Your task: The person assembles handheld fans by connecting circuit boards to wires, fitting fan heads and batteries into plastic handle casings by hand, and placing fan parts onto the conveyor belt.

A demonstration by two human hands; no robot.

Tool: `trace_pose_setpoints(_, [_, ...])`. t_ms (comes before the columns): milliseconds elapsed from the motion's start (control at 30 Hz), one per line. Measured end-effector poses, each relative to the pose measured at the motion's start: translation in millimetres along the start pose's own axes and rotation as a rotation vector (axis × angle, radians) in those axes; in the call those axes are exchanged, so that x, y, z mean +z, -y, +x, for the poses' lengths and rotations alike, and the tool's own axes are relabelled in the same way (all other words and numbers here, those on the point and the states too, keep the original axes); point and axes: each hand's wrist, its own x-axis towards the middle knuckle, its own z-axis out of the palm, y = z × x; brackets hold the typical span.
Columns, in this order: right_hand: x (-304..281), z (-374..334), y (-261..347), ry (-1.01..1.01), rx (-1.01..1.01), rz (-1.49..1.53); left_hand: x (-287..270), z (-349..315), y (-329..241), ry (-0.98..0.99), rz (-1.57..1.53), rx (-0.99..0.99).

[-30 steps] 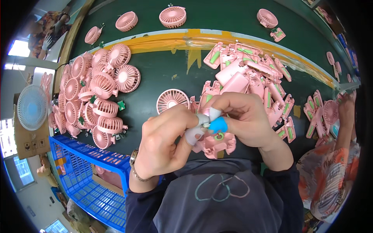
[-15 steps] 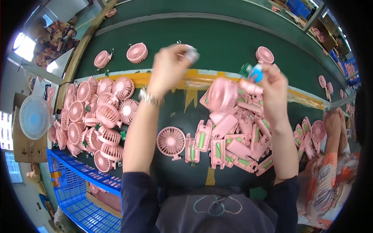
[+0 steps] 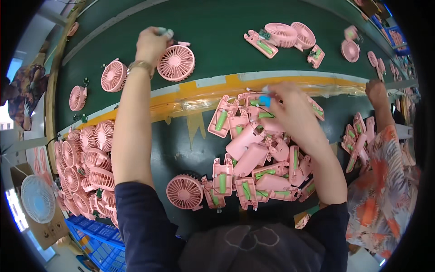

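Note:
My left hand (image 3: 153, 44) reaches far out over the green belt (image 3: 217, 27). Its fingers are closed at the handle of a round pink fan (image 3: 176, 62) that lies flat on the belt. My right hand (image 3: 292, 111) hovers over a pile of pink handle housings with green batteries (image 3: 253, 158). It grips a small blue-handled tool (image 3: 264, 100) whose thin tip points left. A single pink fan head (image 3: 184, 191) lies close to my body beside the pile.
Many pink fan heads (image 3: 86, 167) are heaped at the left above a blue crate (image 3: 97, 233). A yellow taped strip (image 3: 204, 88) crosses the table. More fans (image 3: 290, 34) lie on the far belt. Another person (image 3: 385, 181) works at the right.
My hands have come apart from in front of my chest. The left one went out to the far belt with the fan. The right one moved over the housing pile with the blue tool.

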Motion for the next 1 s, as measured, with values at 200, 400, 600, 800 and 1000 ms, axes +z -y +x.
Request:
trace_pose_setpoints(200, [18.5,-22.1,-7.7,-0.092,-0.026,0.039,-6.5,-76.0,-38.1,0.242,-0.561,0.311])
trace_pose_setpoints(400, [20.9,-28.4,7.2,0.034,0.131,0.089,-23.8,-157.2,-68.0,0.322,-0.599,0.447])
trace_pose_setpoints(600, [39.9,-44.8,-12.2,-0.177,0.094,0.575,-34.9,-243.6,-86.6,0.285,-0.838,0.308])
trace_pose_setpoints(800, [13.9,-64.9,16.8,-0.441,-0.143,1.073,-31.1,-311.8,-82.2,0.265,-0.831,0.336])
trace_pose_setpoints(1000, [-5.1,-99.7,54.6,-0.185,-0.017,1.417,-23.0,-342.8,-76.6,0.167,-0.533,0.566])
